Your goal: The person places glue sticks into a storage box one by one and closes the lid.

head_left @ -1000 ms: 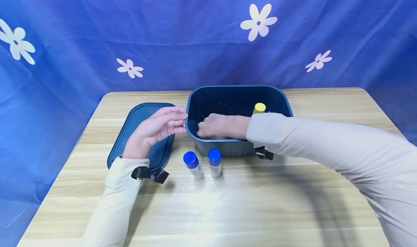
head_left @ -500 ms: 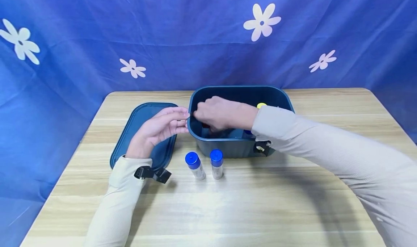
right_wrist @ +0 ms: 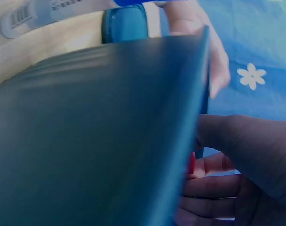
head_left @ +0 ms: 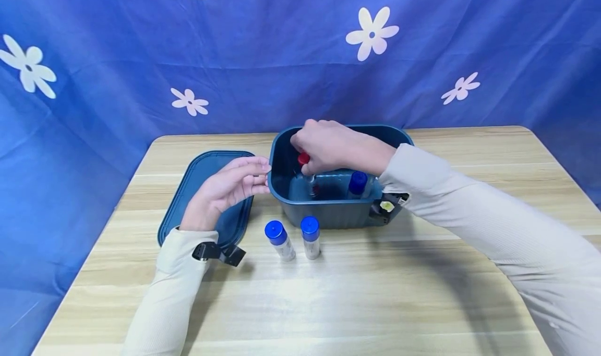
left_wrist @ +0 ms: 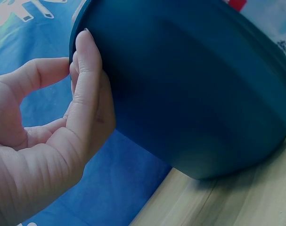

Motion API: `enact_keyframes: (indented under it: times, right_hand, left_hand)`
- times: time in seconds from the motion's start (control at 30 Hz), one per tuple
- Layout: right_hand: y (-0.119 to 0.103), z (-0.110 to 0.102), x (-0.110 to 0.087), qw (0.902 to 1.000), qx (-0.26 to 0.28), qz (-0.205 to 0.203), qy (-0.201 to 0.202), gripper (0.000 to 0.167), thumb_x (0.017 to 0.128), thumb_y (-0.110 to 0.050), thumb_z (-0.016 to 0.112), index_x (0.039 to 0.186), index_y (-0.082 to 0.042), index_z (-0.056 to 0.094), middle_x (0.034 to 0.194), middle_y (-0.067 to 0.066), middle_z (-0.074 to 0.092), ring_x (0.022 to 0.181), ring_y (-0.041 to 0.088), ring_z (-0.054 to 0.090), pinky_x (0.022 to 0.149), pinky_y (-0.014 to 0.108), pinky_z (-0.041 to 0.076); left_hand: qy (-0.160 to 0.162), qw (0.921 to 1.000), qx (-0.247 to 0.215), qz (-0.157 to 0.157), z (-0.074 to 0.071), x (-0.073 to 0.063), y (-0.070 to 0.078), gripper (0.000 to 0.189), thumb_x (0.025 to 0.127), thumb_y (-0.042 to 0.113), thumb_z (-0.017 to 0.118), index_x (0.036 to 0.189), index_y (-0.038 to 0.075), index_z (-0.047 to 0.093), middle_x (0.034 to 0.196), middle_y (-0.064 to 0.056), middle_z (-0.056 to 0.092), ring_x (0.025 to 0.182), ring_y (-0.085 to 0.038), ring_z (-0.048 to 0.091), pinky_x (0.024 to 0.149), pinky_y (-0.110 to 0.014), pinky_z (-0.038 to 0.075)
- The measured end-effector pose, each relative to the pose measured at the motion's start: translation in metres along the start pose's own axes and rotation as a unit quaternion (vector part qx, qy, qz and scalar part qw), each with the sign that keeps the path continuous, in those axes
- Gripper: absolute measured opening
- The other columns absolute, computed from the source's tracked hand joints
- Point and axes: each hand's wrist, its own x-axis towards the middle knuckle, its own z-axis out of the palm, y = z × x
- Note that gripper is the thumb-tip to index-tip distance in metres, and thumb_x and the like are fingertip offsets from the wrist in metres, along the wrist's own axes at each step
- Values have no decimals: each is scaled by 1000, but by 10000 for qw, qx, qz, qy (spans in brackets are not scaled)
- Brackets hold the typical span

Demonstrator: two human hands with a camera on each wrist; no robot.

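My right hand (head_left: pixel 324 144) reaches over the dark teal storage box (head_left: pixel 324 216) and pinches a small clear bottle by its red cap (head_left: pixel 303 158). Its clear body (head_left: pixel 312 186) hangs down inside the box. In the right wrist view, the box wall (right_wrist: pixel 86 136) hides most of that bottle. My left hand (head_left: pixel 235 186) is at the box's left rim. In the left wrist view, the thumb meets the rim and the fingers (left_wrist: pixel 88 75) lie along the outer wall. Another bottle, with a blue cap (head_left: pixel 358 181), stands inside the box.
Two blue-capped clear bottles, a left one (head_left: pixel 280 241) and a right one (head_left: pixel 310 237), stand in front of the box. The box's teal lid (head_left: pixel 188 204) lies on the wooden table (head_left: pixel 375 304), partly under my left arm. A blue flowered curtain (head_left: pixel 281 58) hangs behind.
My right hand has risen from deep inside the box toward its back rim, bringing up the red-capped bottle. My sleeve now covers the yellow cap; the blue cap inside has come into view.
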Motion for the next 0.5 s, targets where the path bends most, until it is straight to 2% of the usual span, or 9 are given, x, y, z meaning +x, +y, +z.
enact_keyframes:
  times: [0.17,0.27,0.5]
  right_hand:
    - [14,4,-10,9970,617,349,324,23,83,-29,74,95,-11,66,83,4,63,74,18,58,65,25,54]
    - [24,8,-17,9927,952,393,622,19,84,-26,74,91,-10,66,81,4,63,72,19,57,64,25,53]
    - [45,15,-36,9742,1743,491,1346,16,83,-17,73,92,-5,69,84,7,70,75,19,63,71,30,56]
  left_hand:
    - [-137,9999,-79,66,-2,-1,-1,24,99,-2,47,94,5,69,86,-6,67,77,-16,66,76,-28,58]
    - [-160,9998,-79,93,-2,-1,-1,25,99,-3,47,94,5,70,86,-6,67,77,-15,66,75,-28,58]
    - [-139,9998,-104,29,-1,0,1,30,99,-6,41,93,5,68,85,-6,67,76,-15,66,75,-28,58]
